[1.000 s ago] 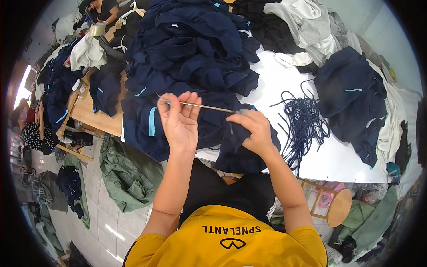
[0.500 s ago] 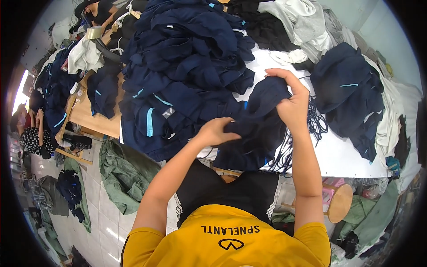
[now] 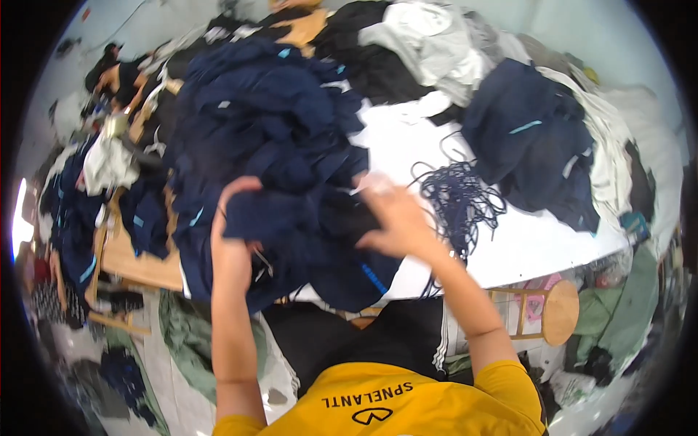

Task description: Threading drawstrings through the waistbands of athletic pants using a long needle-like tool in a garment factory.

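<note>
My left hand [image 3: 234,231] grips the left edge of a navy garment [image 3: 305,240] that lies on the near part of the table. My right hand [image 3: 389,216] is blurred with motion, its fingers spread over the garment's right side, and I cannot tell whether it grips the cloth. A tangle of navy cords [image 3: 458,196] lies just right of that hand on the white table [image 3: 523,243]. Behind the garment rises a big heap of navy clothes [image 3: 269,116].
A second navy pile [image 3: 534,138] sits at the right and white and grey clothes [image 3: 429,33] at the back. A round wooden stool [image 3: 556,312] stands below the table's right edge. Clothes [image 3: 196,341] lie on the floor at left. Another person [image 3: 109,73] works far left.
My right hand has come down from holding the garment raised at the right. My left hand has shifted left and closed on the garment's edge. The view has tilted a little.
</note>
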Demonstrator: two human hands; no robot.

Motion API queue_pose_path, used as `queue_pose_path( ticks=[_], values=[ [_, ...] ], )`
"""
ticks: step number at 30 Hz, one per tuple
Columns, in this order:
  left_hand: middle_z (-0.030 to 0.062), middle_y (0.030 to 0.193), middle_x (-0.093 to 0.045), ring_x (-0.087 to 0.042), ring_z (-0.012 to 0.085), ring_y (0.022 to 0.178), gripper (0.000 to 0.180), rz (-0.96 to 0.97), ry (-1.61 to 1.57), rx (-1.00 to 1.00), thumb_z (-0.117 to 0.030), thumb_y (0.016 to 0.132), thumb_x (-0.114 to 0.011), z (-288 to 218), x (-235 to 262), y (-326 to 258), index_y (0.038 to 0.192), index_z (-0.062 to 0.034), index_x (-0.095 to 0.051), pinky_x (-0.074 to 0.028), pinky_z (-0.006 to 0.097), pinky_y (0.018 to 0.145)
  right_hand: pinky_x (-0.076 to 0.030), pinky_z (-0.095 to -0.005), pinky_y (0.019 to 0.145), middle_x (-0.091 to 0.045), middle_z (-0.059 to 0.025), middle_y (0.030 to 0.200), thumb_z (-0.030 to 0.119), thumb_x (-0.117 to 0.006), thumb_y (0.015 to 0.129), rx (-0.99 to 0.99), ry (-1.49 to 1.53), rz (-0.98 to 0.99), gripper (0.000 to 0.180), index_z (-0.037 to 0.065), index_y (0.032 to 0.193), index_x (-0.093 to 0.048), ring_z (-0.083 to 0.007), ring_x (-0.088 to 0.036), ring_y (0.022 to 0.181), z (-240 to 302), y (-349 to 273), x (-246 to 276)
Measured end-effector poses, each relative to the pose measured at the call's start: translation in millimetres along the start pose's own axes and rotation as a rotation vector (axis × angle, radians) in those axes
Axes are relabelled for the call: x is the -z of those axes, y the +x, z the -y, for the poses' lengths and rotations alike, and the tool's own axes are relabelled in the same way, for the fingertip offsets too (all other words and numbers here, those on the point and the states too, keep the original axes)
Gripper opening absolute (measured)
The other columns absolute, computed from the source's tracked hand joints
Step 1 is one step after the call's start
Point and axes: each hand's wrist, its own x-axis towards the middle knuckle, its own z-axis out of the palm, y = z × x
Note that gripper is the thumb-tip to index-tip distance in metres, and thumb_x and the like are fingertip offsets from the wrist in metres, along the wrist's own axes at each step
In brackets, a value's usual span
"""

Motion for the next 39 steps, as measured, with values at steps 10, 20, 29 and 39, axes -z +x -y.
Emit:
queue_pose_path(
  ticks=[10,20,29,39],
  values=[
    [0.0140,0.109,-0.058,-0.054,0.0307,0.091,0.045,0.134,1.065,-0.725,0.001,0.072,-0.064,-18,-20,-74,0.116,-0.0022,-0.058,-0.045,0.036,0.077,-0.048,-0.0395,0.078,-0.064,-0.0168,0.087,0.028,-0.069,0.074,-0.141,0.368,-0.268,0.033,0.004,0.094,-0.060,-0.0339,-0.063,0.086,-63,57,-3],
    [0.0128,0.103,-0.059,-0.054,0.0284,0.091,0.025,0.150,0.912,-0.313,-0.001,0.080,-0.059,22,28,-104,0.105,-0.0016,-0.061,-0.044,0.032,0.073,-0.048,-0.0317,0.084,-0.062,-0.0140,0.105,0.024,-0.077,0.072,-0.506,0.046,-0.882,0.060,-0.001,0.120,-0.051,-0.0230,-0.061,0.096,-284,-36,234],
    [0.0059,0.076,-0.060,-0.054,0.0251,0.070,0.021,0.519,0.816,-0.402,-0.004,0.075,-0.068,36,-18,-96,0.096,-0.0049,-0.063,-0.043,0.033,0.063,-0.052,-0.0345,0.063,-0.069,-0.0096,0.078,0.043,-0.069,0.076,-0.819,-0.212,0.391,0.035,0.010,0.086,-0.071,-0.0236,-0.067,0.066,-207,-121,2],
    [0.0037,0.073,-0.059,-0.056,0.0236,0.068,0.020,0.540,0.818,-0.301,-0.009,0.078,-0.069,61,-7,-126,0.097,-0.0065,-0.063,-0.043,0.033,0.062,-0.051,-0.0324,0.066,-0.068,-0.0121,0.077,0.018,-0.061,0.079,-0.640,0.096,-0.209,0.014,0.006,0.084,-0.067,-0.0265,-0.066,0.071,-166,-45,71]
  ],
)
